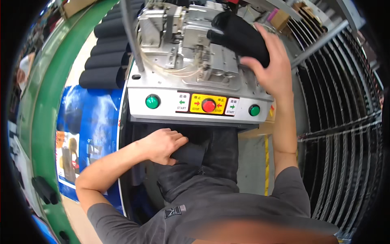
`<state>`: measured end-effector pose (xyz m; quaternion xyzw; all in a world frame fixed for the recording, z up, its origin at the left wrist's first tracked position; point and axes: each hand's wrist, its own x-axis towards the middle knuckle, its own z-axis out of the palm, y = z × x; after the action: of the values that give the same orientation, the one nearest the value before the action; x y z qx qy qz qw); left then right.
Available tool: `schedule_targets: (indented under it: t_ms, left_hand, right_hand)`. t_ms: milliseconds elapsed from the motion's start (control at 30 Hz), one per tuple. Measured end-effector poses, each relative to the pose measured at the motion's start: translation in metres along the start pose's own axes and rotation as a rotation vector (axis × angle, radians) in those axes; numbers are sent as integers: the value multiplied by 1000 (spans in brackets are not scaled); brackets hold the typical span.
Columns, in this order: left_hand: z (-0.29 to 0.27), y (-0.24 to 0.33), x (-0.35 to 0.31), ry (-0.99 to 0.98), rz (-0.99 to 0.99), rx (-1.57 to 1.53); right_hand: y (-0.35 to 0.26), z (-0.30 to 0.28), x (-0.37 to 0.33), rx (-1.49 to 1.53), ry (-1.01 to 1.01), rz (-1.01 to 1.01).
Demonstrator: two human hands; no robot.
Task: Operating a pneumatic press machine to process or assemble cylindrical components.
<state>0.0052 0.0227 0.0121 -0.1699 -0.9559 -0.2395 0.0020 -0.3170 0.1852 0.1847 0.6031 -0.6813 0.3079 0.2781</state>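
On the right side of the metal machine (183,53), my right hand (273,61) wraps its thumb and fingers round the end of a black, soft-looking tube-shaped piece (239,34). The piece lies tilted over the machine's clamps, its left end split into two rounded lobes. My left hand (165,145) is down over my lap, below the front panel (140,101). Its fingers are curled on a dark, smooth black piece (190,154), which partly blends with my dark trousers. The far edge of that piece is hidden in shadow.
Several black tubes (103,75) lie in a row at the left, beside a blue printed sheet (91,122). The panel has green buttons (152,101) and a red button (209,106). A metal post (132,36) rises at the left; black wire racks (337,122) stand on the right.
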Motion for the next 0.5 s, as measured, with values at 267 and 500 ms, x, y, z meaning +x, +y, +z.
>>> schedule_targets:
  t_ms: [267,500]
  left_hand:
    - [-1,-22,-9,-9,-78,-76]
    - [1,-26,-12,-28,-77,-60]
  right_hand:
    - [33,58,120,-223,-517,6]
    - [84,104,127,-76,-685,4]
